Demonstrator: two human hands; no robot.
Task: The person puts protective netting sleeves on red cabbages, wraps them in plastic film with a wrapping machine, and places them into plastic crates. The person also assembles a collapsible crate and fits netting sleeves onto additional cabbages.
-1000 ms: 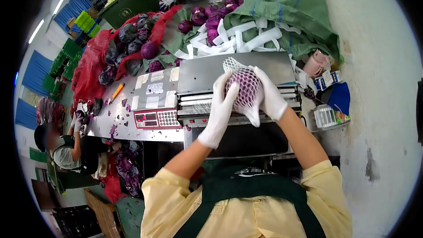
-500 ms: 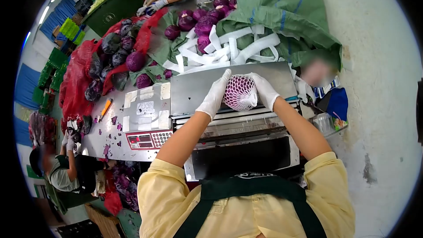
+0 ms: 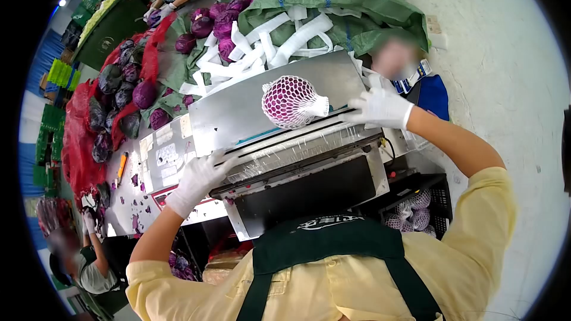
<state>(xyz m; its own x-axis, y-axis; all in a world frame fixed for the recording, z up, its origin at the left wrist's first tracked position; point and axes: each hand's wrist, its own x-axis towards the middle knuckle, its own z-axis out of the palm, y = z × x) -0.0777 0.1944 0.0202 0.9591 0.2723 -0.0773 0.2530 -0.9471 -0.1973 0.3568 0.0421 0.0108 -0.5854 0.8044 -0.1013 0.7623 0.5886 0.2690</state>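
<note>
The round purple cabbage in a white foam net (image 3: 288, 102) lies on the flat grey metal plate (image 3: 223, 116), with no hand touching it. Its long axis runs about from 9 to 3 o'clock, the gathered white tail of the net (image 3: 320, 106) being at the 3 o'clock end. The white-gloved right hand (image 3: 383, 109) is the nearer one: it is at 3 o'clock from the cabbage, its fingers near this tail but apart from it. The white-gloved left hand (image 3: 201, 179) is farther, toward 8 o'clock, at the left end of the clear shiny film (image 3: 300, 156). The fingers of both hands are extended and a little bent; whether they pinch the film, I cannot tell. At 10 o'clock from the left hand, a grey-topped red weighing scale (image 3: 168, 153) stands on the silver metal bench (image 3: 122, 202). At 12 o'clock from the plate lie flat white foam strips (image 3: 303, 37).
</note>
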